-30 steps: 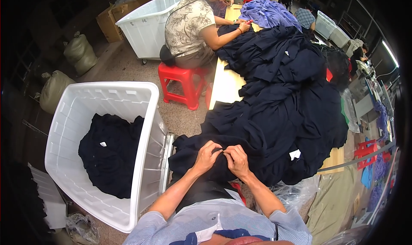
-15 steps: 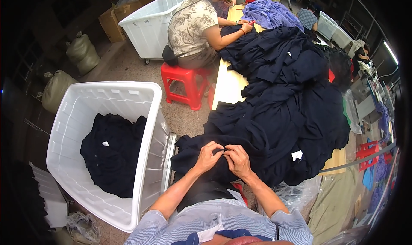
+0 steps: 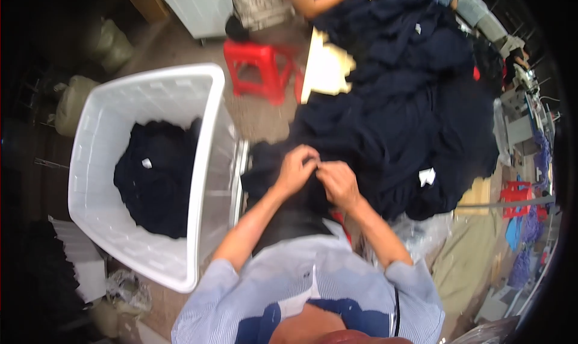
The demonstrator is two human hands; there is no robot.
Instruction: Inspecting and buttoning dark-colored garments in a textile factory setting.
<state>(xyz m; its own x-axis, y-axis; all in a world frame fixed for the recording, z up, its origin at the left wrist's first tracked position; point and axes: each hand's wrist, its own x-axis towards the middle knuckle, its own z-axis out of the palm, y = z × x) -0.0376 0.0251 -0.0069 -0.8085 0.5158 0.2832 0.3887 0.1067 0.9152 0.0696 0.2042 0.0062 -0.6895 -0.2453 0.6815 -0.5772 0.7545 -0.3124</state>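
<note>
My left hand and my right hand meet fingertip to fingertip over the near edge of a heap of dark navy garments. Both are closed in a pinch on a piece of the dark navy cloth, most of which merges with the heap. What exactly lies between the fingertips is small and blurred. A white label shows on the heap, right of my right hand. To my left, a white plastic bin holds more dark navy garments, one with a small white tag.
A red stool stands beyond the bin, near a seated person working at the far end of the heap. Bare yellow table shows beside them. Clear plastic and khaki cloth lie at right. Another white bin stands far left.
The view has tilted, so the heap, bin and stool sit higher in the picture. My hands stay together at the cloth, with the right hand turned slightly more knuckles-up.
</note>
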